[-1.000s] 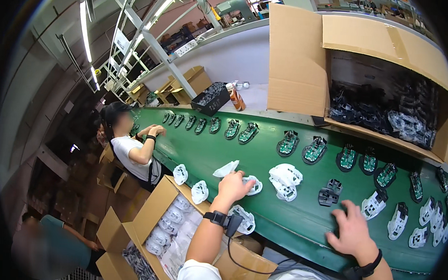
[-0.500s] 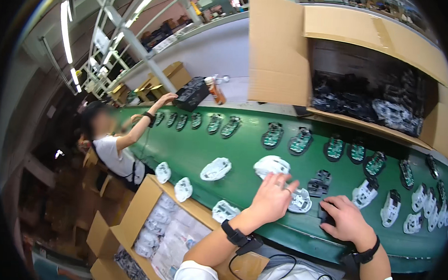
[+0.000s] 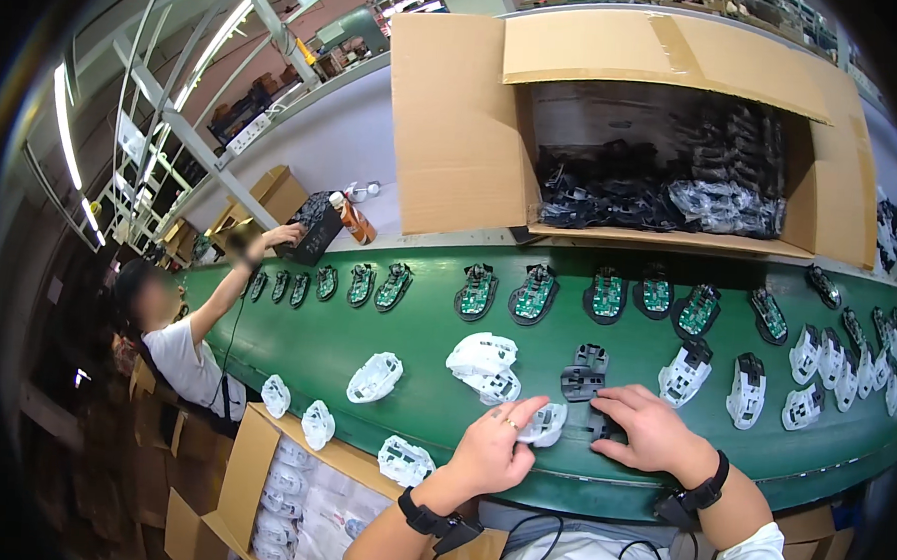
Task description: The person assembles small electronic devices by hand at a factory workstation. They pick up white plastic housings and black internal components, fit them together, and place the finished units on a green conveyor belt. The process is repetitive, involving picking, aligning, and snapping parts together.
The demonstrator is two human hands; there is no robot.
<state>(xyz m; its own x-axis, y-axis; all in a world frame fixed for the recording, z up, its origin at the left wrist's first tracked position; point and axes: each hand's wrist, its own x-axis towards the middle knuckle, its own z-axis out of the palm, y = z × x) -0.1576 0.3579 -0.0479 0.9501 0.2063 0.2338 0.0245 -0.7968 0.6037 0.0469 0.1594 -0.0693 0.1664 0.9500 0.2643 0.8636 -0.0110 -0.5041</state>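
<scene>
My left hand (image 3: 494,447) grips a white computer mouse shell (image 3: 545,425) between thumb and fingers, low over the green belt. Just to the right, my right hand (image 3: 654,433) is closed on a small black plastic part (image 3: 600,425), mostly covered by its fingers. Beyond that hand lies another black plastic piece (image 3: 585,374) with cut-outs. Two white shells (image 3: 481,362) touch each other past my left hand. A white shell with a black top (image 3: 685,373) sits on the far side of my right hand.
Mouse bases with green circuit boards (image 3: 534,296) line the far side of the green belt (image 3: 427,324). A large carton (image 3: 455,130) of black parts stands behind. An open carton (image 3: 243,471) with white shells is at lower left. A co-worker (image 3: 180,343) reaches toward a black box (image 3: 314,229).
The view has turned to the right. My left hand has drawn back from the white shells toward me, and its fingers are now on the nearer shell. My right hand stays on the black part.
</scene>
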